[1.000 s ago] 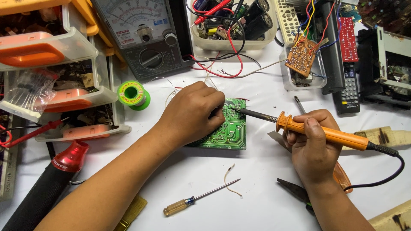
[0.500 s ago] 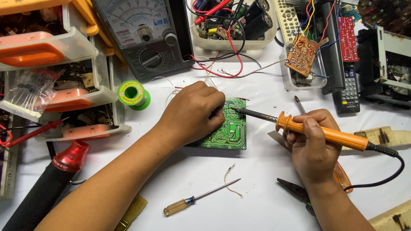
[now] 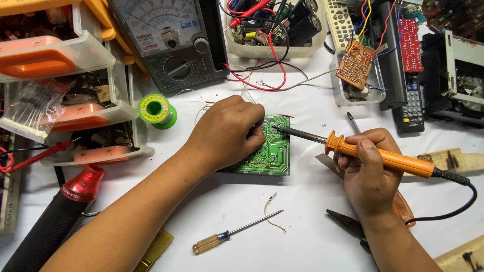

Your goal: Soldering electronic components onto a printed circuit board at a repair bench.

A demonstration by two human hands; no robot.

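The left hand rests curled on the green circuit board, covering its left part. The right hand grips an orange-handled soldering iron, its dark tip apparently touching the board's top edge. A small screwdriver lies below on the white table.

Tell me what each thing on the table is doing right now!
Left hand: resting on the green circuit board, which lies flat.
Right hand: gripping the orange soldering iron, tip at the board.
Screwdriver: lying loose, untouched.
Solder spool: standing on its end, wire trailing off.
Meter: propped up; whether it is on is unclear.
Parts drawers: pulled open.
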